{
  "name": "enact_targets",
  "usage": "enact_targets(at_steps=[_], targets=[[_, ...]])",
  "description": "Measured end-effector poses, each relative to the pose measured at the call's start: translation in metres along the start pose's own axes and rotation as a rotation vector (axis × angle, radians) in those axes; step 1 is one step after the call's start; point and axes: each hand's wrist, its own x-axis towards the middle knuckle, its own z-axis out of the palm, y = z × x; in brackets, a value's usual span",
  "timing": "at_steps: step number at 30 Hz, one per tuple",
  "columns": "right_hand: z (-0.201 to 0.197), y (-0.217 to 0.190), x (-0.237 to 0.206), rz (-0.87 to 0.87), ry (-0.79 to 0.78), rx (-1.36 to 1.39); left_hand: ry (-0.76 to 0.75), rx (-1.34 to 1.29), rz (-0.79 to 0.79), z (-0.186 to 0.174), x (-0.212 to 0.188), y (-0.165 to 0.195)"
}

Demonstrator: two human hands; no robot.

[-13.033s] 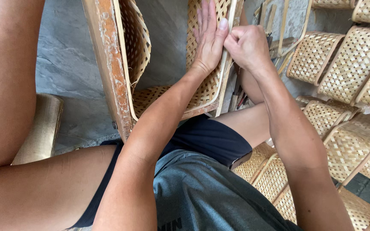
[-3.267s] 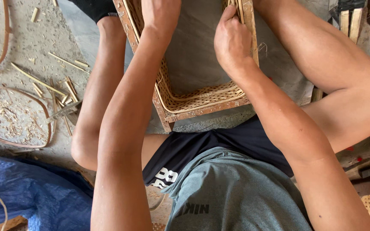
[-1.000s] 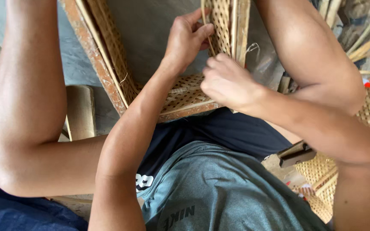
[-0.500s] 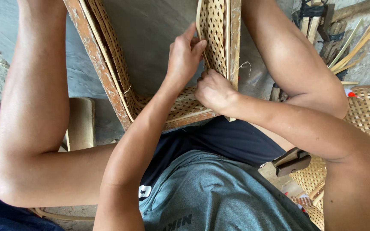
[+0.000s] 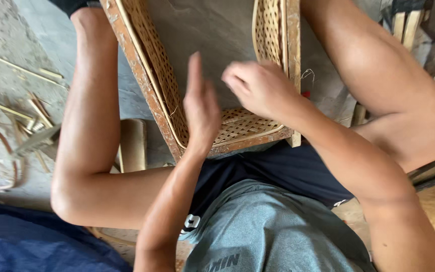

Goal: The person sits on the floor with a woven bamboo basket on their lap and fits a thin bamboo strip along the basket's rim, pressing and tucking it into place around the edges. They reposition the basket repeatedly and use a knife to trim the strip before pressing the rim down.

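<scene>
In the head view, a wooden-framed woven basket [image 5: 212, 90] stands between the person's bare knees in the upper middle of the frame, its open side toward the camera. Its frame is of worn, flaking reddish wood; pale cane lattice fills the left wall, the right wall and the floor at the bottom, and a thin light strip runs along the inner edge of the weave. The left hand [image 5: 201, 103] is raised edge-on in front of the basket's lower left wall, fingers straight and together, holding nothing; whether it touches the weave cannot be told, as it is blurred. The right hand [image 5: 258, 86] hangs just beside the right wall with its fingers curled loosely inward, and whether they pinch anything cannot be told. A thin loose thread [image 5: 307, 74] sticks out from the right frame post. The ground is grey concrete [image 5: 31, 30], strewn at the left edge with cane offcuts [image 5: 23, 108] and a bent cane hoop [image 5: 1, 161]. A blue cloth [image 5: 31, 242] lies in the lower left corner.
</scene>
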Motion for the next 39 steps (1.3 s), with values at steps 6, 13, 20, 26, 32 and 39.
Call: enact_targets(at_steps=[6, 13, 20, 26, 32, 39], targets=[[0.108, -0.016, 0.130, -0.066, 0.120, 0.596, -0.003, 0.169, -0.139, -0.017, -0.058, -0.011], [0.128, -0.009, 0.149, 0.096, 0.061, 0.743, -0.007, 0.251, -0.191, -0.018, -0.038, -0.023], [0.105, -0.015, 0.133, 0.171, 0.077, 0.640, 0.010, 0.425, -0.138, -0.015, -0.027, -0.025], [0.103, -0.001, 0.158, 0.086, 0.017, 0.538, -0.040, 0.469, -0.231, -0.024, -0.020, -0.012], [0.107, -0.041, 0.213, -0.268, 0.521, 0.268, -0.034, 0.402, -0.073, -0.027, -0.022, -0.015], [0.106, -0.046, 0.217, 0.068, 0.067, 0.366, -0.042, 0.383, -0.092, -0.026, -0.030, -0.029]])
